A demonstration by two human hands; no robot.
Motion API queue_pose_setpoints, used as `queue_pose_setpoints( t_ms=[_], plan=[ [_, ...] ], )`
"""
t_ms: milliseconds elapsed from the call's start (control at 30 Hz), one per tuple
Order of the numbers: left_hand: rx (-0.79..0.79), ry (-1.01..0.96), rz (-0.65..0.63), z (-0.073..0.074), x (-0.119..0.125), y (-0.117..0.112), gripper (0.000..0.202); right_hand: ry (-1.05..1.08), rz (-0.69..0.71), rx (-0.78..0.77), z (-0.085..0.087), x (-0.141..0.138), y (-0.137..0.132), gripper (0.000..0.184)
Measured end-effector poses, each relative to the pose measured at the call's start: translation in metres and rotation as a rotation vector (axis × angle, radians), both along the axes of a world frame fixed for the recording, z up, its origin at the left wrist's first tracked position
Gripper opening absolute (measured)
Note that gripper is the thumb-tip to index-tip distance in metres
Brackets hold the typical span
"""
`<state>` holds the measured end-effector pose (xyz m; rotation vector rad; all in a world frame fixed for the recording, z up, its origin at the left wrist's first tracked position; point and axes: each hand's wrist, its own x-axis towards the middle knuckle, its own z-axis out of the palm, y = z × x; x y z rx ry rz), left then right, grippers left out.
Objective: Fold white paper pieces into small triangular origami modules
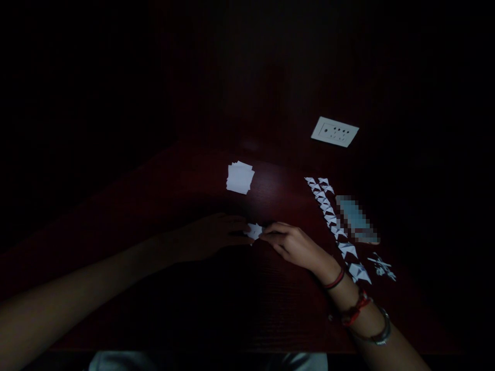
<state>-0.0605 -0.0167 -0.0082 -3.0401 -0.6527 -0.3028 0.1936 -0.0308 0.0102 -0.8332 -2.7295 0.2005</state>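
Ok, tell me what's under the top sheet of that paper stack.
Beneath the top sheet, uneven edges of more white sheets show; their middles are covered, so I can't count them.

White paper (254,232); dark-red table (284,203); red bracelet (357,310).

The table (273,180) looks like smooth varnished wood, its far part glossy under a pale sheen, with fine grain showing near. The far stack (240,178), the small folded piece (254,231) and the creased row (331,218) at right look like matt paper. The socket plate (334,132) appears smooth plastic; the bracelet (382,334), shiny metal.
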Motion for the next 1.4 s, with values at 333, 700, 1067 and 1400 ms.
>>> queue_pose_setpoints(
  t_ms=[333, 700, 1067, 1400],
  plan=[
    [0.037, -0.063, 0.03, 0.0, 0.006, -0.01, 0.047, -0.003, -0.039, -0.066, 0.003, -0.005, 0.002, 0.035],
    [0.031, -0.067, 0.076, -0.003, 0.008, -0.011, 0.044, 0.055, -0.01, -0.077, 0.001, -0.003, 0.004, 0.038],
    [-0.018, -0.091, 0.046, -0.002, 0.006, -0.003, 0.043, -0.15, -0.024, 0.069, 0.007, -0.006, -0.002, 0.035],
    [0.022, -0.04, 0.009, 0.011, 0.009, -0.007, 0.042, -0.108, 0.013, 0.019, 0.007, -0.001, 0.004, 0.032]
  ],
)
